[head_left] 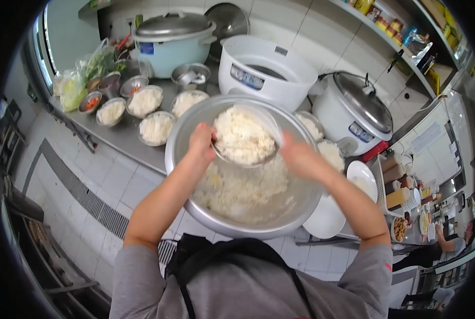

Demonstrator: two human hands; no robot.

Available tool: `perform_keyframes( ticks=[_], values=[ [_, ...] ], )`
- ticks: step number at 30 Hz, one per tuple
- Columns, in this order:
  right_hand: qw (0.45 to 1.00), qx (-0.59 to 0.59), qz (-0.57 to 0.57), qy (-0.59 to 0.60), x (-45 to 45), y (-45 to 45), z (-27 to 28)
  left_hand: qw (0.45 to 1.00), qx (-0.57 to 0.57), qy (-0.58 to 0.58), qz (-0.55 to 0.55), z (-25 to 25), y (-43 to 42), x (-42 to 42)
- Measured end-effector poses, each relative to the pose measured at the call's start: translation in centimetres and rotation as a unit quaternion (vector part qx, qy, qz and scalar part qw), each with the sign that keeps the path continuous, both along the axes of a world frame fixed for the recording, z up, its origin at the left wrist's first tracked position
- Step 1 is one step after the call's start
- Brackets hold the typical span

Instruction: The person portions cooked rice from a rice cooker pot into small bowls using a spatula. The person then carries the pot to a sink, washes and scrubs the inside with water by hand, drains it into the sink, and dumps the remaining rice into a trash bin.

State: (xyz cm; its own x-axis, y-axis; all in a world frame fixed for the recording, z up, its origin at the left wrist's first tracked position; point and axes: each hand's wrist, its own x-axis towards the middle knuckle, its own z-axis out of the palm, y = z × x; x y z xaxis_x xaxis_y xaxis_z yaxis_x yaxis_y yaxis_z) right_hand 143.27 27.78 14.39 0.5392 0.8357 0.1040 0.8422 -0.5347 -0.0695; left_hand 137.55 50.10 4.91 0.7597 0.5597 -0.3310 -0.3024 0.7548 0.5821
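Note:
My left hand (201,141) grips the rim of a small metal bowl (234,161), its fingers partly hidden. White rice (244,135) is heaped in that bowl, which I hold above a wide metal basin (174,159). More loose rice (240,191) covers the basin's bottom. At the bowl's right side, my right hand (301,155) is closed around a pale, dotted rice paddle (267,121), slightly blurred. The paddle's blade lies along the far right edge of the heap.
Several bowls of rice (144,102) stand left of the basin. Behind are a lidded blue pot (171,56), a white cooker body (264,77) and a lidded rice cooker (351,114). White plates (325,218) sit at right. Another person (450,245) stands far right.

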Motion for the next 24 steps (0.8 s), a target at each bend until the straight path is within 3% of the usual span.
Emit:
perform_keyframes(
  ticks=[1,4,6,8,10,12,15,17,18,20,22,23,24],
  values=[
    [0.999,0.025,0.013,0.020,1.7,-0.5,0.1,1.000,-0.008,-0.012,0.010,-0.8,0.6,0.1],
    [0.958,0.199,-0.144,0.146,6.2,-1.0,1.0,0.994,0.046,-0.091,0.047,-0.5,2.9,0.0],
    [0.880,0.087,-0.236,0.402,7.7,-0.1,-1.2,0.985,0.052,-0.103,0.129,-0.1,3.9,1.2],
    [0.835,0.037,-0.238,0.495,9.0,1.6,-7.5,0.982,0.039,-0.104,0.156,0.5,3.8,1.8],
    [0.784,0.088,-0.300,0.537,7.8,4.8,-12.7,0.977,0.021,-0.099,0.186,0.8,3.9,1.7],
    [0.787,0.063,-0.288,0.542,7.1,8.7,-16.5,0.976,0.023,-0.105,0.190,0.3,4.4,1.4],
    [0.822,-0.005,-0.196,0.534,3.8,12.6,-16.4,0.978,0.041,-0.103,0.176,-1.4,5.3,1.9],
    [0.896,-0.083,-0.049,0.433,0.5,12.4,-15.4,0.977,0.039,-0.095,0.185,-1.7,5.2,2.0],
    [0.893,-0.089,-0.049,0.439,-1.0,11.7,-14.4,0.976,0.042,-0.100,0.189,-1.2,5.0,1.9],
    [0.867,-0.207,0.012,0.452,-3.3,9.6,-12.8,0.978,0.042,-0.084,0.185,-0.6,4.8,1.5],
    [0.789,-0.255,-0.013,0.559,-3.8,7.9,-13.0,0.979,0.028,-0.087,0.185,-0.6,4.8,1.7],
    [0.789,-0.253,-0.013,0.560,-4.1,7.5,-12.5,0.979,0.030,-0.086,0.183,-0.6,4.8,1.7],
    [0.739,-0.264,-0.063,0.616,-4.3,7.2,-11.6,0.979,0.019,-0.082,0.184,-0.5,4.8,1.7]
  ],
)
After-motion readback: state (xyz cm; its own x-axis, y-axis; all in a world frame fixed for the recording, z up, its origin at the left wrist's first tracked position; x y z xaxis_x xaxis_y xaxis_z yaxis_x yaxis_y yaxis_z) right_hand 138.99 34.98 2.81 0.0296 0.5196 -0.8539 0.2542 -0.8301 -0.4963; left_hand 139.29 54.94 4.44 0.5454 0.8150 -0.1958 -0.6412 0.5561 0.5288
